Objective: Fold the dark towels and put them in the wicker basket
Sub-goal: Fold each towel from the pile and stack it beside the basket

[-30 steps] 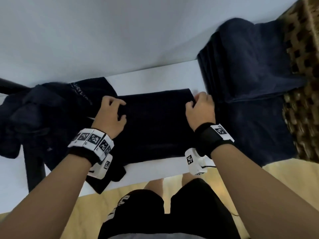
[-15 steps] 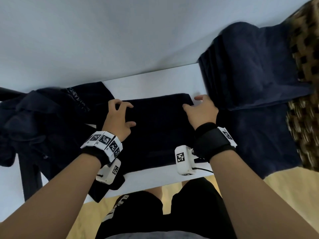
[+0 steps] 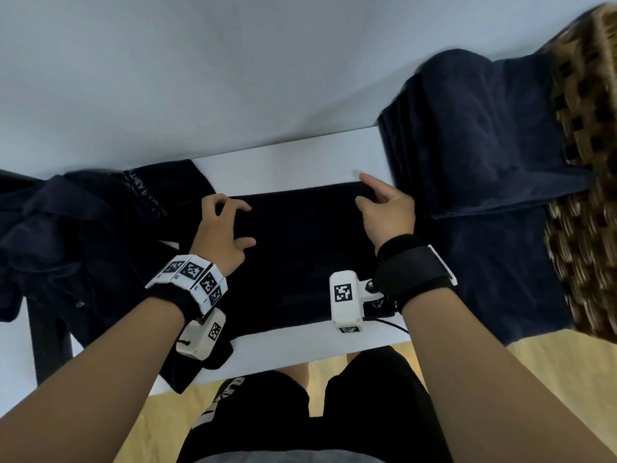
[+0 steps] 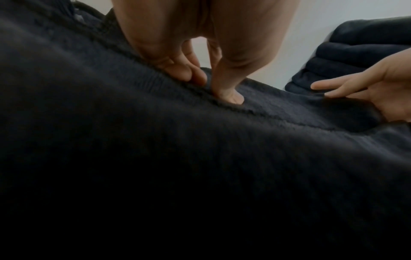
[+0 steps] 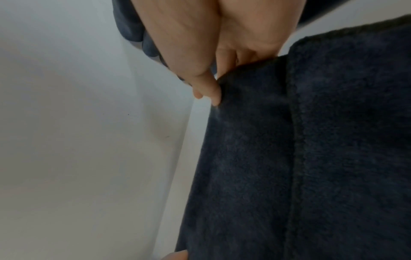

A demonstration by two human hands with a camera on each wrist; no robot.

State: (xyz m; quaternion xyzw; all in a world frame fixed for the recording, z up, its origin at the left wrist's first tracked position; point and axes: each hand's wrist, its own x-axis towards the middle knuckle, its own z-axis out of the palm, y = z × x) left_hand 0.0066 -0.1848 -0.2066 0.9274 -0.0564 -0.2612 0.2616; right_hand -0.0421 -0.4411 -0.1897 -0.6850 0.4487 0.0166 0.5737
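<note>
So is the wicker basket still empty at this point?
No, the head view shows folded dark towels stacked against the wicker basket, one draping out.

The wicker basket (image 3: pixel 587 95) is blurred and cut off by the head view's right edge, so its inside cannot be seen. The heap of dark cloth (image 3: pixel 60 235) runs off the left edge. In the left wrist view the lower half of the folded towel (image 4: pixel 200 140) sinks into darkness. The right hand (image 5: pixel 193 44) is cut off by the top edge of the right wrist view, its grip unclear.
</note>
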